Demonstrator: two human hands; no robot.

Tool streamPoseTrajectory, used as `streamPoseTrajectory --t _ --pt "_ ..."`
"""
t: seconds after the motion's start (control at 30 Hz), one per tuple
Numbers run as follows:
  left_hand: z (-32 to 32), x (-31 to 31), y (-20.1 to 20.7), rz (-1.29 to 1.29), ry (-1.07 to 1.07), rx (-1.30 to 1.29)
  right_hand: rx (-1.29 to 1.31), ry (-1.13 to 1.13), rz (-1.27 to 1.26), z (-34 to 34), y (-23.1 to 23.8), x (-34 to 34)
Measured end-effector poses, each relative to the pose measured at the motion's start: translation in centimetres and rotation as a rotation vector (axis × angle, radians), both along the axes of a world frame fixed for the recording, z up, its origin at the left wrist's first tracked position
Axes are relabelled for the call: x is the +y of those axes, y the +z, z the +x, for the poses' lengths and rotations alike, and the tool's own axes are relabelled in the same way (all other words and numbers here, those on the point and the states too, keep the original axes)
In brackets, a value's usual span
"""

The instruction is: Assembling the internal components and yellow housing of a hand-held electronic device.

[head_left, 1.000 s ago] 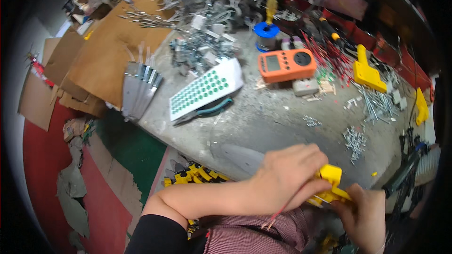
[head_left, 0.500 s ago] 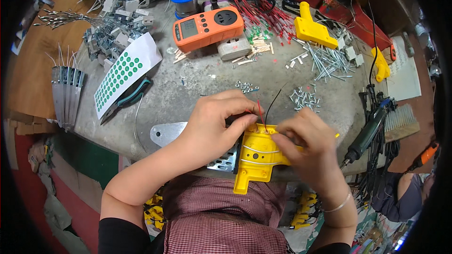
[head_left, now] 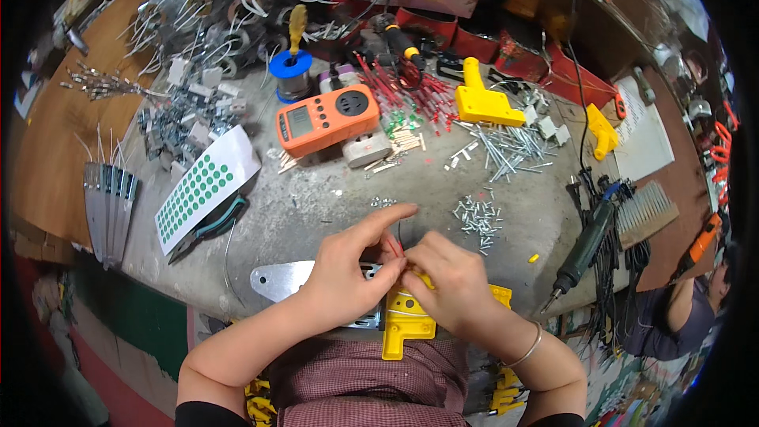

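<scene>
Meeting at a red wire over a yellow shell: left hand, forefinger lifted from thumb; right hand, grip narrow. Which holds the wire, I cannot tell.

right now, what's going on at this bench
The left hand and right hand meet at a thin red wire, fingers close together over a yellow plastic housing; which ones actually grip it is hidden. The housing sits at the workbench's near edge, with a silvery metal plate at its left, partly covered by the left hand. Beyond them lie loose screws and an orange meter with a socket.
</scene>
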State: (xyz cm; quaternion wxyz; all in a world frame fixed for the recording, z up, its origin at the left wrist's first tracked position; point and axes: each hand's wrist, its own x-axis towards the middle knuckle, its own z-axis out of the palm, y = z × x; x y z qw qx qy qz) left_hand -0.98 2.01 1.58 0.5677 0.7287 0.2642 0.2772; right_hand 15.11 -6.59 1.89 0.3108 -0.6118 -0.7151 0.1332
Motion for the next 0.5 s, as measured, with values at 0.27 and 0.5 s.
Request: streamPoseTrajectory --t 0.27,0.5 --pt "-0.6 -1.8 1.7 0.599 0.064 -0.105 0.347 -0.054 -0.010 1.6 2.0 -1.8" --pt "1.5 -3.0 0.5 0.307 -0.029 0.035 0.283 -0.127 -0.131 3.3 3.5 -3.2"
